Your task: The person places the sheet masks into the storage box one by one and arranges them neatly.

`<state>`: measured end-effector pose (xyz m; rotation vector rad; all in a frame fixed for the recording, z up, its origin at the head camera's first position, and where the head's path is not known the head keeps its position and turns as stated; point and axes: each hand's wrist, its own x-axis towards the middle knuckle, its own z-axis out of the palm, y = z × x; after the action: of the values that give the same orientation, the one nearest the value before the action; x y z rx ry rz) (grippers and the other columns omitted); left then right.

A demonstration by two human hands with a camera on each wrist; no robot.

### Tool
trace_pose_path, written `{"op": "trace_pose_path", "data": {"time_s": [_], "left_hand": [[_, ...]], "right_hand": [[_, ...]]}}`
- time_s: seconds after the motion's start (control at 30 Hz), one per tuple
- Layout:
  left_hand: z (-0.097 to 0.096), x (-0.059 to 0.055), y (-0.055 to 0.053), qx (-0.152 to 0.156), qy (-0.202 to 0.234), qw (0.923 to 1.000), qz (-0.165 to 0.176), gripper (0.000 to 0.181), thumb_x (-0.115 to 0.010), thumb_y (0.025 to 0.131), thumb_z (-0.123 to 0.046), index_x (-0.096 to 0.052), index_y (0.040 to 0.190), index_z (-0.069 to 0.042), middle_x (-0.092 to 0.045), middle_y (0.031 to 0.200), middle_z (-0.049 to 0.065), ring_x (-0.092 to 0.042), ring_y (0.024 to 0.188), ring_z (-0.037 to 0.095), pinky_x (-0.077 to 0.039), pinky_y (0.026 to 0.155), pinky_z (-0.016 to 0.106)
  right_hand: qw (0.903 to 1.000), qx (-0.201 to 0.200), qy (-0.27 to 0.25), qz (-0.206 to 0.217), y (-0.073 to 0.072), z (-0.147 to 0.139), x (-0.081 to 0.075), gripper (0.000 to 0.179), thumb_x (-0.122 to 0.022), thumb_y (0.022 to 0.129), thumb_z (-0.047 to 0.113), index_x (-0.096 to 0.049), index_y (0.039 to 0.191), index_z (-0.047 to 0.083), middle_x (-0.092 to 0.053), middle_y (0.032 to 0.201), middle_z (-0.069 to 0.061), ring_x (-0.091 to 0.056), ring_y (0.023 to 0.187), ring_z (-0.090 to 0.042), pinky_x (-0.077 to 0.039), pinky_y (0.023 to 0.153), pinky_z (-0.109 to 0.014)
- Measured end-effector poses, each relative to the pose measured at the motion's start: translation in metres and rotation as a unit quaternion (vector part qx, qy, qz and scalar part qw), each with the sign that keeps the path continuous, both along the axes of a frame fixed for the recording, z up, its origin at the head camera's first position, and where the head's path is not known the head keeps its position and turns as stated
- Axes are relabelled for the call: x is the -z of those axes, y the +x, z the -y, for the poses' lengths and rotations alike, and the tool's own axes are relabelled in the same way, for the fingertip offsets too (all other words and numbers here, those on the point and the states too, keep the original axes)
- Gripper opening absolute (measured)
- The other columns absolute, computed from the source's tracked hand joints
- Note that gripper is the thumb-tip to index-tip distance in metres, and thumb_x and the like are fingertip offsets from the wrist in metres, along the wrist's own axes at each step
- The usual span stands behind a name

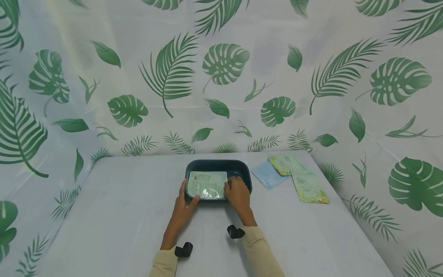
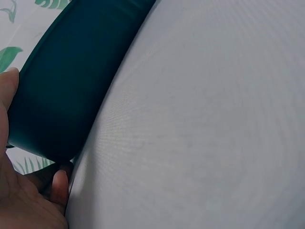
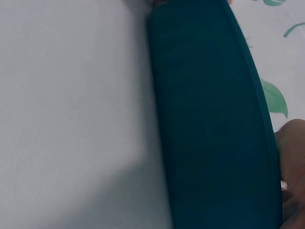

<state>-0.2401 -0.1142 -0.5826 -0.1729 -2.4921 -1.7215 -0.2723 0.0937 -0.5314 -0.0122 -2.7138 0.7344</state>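
A dark teal plastic basin [image 1: 238,166] with rounded corners stands on the white table. In it lies a pale green, shiny sachet [image 1: 207,185], printed side up with a barcode in one corner. My left hand [image 1: 183,206] grips the basin's near left corner, thumb at the front rim and fingers along the side. In the left wrist view the basin's wall [image 2: 71,81] shows between thumb and fingers. My right hand [image 1: 238,194] reaches over the front rim, its curled fingers and thumb pinching the sachet's right edge. The basin's wall [image 3: 209,114] hides most of that hand in the right wrist view.
Right of the basin lie a light blue packet [image 1: 269,175] and two green packets with floral print, one farther back [image 1: 282,164] and one nearer [image 1: 310,187], partly overlapping. A leaf-patterned cloth [image 1: 221,115] rises behind the white-covered table [image 1: 131,207].
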Motion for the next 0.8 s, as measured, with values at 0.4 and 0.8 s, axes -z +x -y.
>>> {"op": "trace_pose_path", "data": {"time_s": [0.4, 0.8], "left_hand": [[0.001, -0.001, 0.001, -0.006, -0.004, 1.0000, 0.005, 0.082, -0.058, 0.098, -0.038, -0.007, 0.158, -0.016, -0.016, 0.164, 0.012, -0.014, 0.152, 0.031, -0.016, 0.121, 0.054], [-0.003, -0.001, 0.002, -0.002, -0.004, 1.0000, 0.006, 0.080, -0.057, 0.098, -0.037, -0.008, 0.158, -0.016, -0.016, 0.164, 0.013, -0.014, 0.152, 0.032, -0.015, 0.121, 0.055]], "right_hand": [[0.9410, 0.115, -0.228, -0.222, -0.008, -0.073, 0.010, 0.013, -0.058, 0.094, 0.004, -0.068, 0.097, -0.005, -0.062, 0.086, -0.018, -0.058, 0.072, -0.022, -0.042, 0.063, -0.019], [0.9368, 0.316, -0.145, -0.039, 0.014, -0.198, 0.027, 0.038, -0.055, 0.095, 0.014, -0.052, 0.124, -0.011, -0.040, 0.124, -0.037, -0.033, 0.119, -0.051, -0.033, 0.092, -0.061]]}}
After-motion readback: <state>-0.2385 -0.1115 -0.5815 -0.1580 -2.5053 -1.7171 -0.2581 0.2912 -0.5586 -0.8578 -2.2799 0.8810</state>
